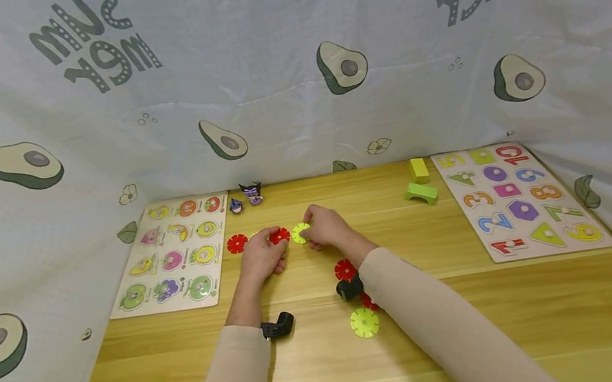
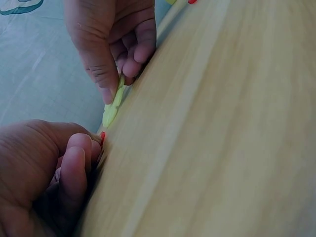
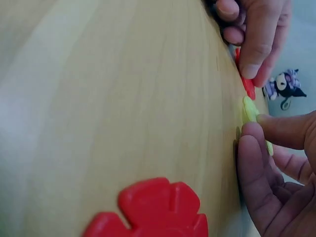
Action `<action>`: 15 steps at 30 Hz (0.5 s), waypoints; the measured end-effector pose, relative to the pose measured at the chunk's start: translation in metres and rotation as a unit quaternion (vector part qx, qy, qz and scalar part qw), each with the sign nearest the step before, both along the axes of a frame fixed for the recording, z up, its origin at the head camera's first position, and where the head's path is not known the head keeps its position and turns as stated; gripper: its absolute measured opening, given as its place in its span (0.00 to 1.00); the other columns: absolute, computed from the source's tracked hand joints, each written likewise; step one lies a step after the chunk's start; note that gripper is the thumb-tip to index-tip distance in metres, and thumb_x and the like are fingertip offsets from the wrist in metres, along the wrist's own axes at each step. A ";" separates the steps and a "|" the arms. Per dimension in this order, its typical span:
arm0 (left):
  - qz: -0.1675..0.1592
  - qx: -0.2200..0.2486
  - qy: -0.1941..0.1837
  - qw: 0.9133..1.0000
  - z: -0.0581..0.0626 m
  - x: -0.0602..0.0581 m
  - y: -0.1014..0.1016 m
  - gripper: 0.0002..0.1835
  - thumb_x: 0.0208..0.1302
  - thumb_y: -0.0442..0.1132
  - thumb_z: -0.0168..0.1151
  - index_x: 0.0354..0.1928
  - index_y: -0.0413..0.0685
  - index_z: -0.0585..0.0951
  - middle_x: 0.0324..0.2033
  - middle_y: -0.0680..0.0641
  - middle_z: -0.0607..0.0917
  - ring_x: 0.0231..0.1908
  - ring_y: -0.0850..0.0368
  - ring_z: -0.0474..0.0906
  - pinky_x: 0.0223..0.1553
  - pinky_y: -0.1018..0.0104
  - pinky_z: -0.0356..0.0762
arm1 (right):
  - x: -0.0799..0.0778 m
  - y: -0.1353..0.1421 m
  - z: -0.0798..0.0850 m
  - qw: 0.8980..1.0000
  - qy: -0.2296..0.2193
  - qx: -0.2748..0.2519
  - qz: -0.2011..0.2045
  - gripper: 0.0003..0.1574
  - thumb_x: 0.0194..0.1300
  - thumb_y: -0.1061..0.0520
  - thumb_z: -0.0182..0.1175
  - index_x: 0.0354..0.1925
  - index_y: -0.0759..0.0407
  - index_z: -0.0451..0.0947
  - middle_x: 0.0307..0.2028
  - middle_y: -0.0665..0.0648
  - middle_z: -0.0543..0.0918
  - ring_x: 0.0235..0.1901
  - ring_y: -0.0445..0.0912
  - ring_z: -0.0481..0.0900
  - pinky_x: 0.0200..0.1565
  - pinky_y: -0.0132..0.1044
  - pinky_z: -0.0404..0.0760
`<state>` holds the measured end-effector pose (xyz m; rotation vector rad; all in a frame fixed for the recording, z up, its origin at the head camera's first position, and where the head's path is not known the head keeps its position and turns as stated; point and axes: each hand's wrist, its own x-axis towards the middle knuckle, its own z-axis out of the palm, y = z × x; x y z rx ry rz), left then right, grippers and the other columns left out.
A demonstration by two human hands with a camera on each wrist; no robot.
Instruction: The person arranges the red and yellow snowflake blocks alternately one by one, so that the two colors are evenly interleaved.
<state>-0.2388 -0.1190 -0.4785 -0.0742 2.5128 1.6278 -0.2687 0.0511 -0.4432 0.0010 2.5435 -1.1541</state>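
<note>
Placing, I'd judge: in the head view my right hand point(image 1: 327, 227) pinches a yellow disc point(image 1: 300, 234) beside the red disc point(image 1: 280, 236) my left hand point(image 1: 260, 256) grips. Left wrist: yellow edge-on. Right wrist: rims near — next likely calls for lining up, then letting go.

On the table point(image 1: 306, 360) before you, the fruit puzzle point(image 1: 172, 255) lies left, two figurines point(image 1: 252, 194) beside its far corner; the number puzzle point(image 1: 518, 197) lies right, two blocks point(image 1: 421, 190) near its far corner. Between them runs a row of discs point(image 1: 237, 244), with loose discs point(image 1: 364, 323) nearer you by your right forearm point(image 1: 435, 316).
</note>
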 end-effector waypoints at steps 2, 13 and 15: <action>0.001 -0.004 -0.002 1.000 0.001 0.000 0.000 0.22 0.62 0.42 0.61 0.58 0.51 0.74 0.19 0.43 0.80 0.12 0.52 0.77 0.17 0.59 0.79 | -0.003 0.000 -0.001 1.000 -0.004 0.012 -0.004 0.18 0.59 0.55 0.64 0.42 0.59 0.66 0.19 0.58 0.79 0.16 0.45 0.79 0.20 0.33 0.80; -0.003 -0.008 -0.007 1.000 0.002 0.002 0.000 0.23 0.62 0.42 0.60 0.59 0.51 0.73 0.19 0.44 0.80 0.13 0.52 0.77 0.17 0.60 0.79 | 0.001 0.009 -0.004 1.000 0.000 0.002 0.003 0.22 0.59 0.48 0.63 0.44 0.58 0.66 0.17 0.58 0.79 0.15 0.46 0.77 0.19 0.34 0.78; -0.005 -0.008 -0.007 1.000 0.002 0.002 0.001 0.23 0.62 0.43 0.60 0.59 0.51 0.72 0.20 0.44 0.80 0.13 0.52 0.77 0.17 0.60 0.79 | 0.003 0.014 -0.005 1.000 -0.004 -0.028 0.004 0.22 0.60 0.48 0.62 0.46 0.57 0.67 0.19 0.58 0.79 0.16 0.46 0.77 0.21 0.34 0.79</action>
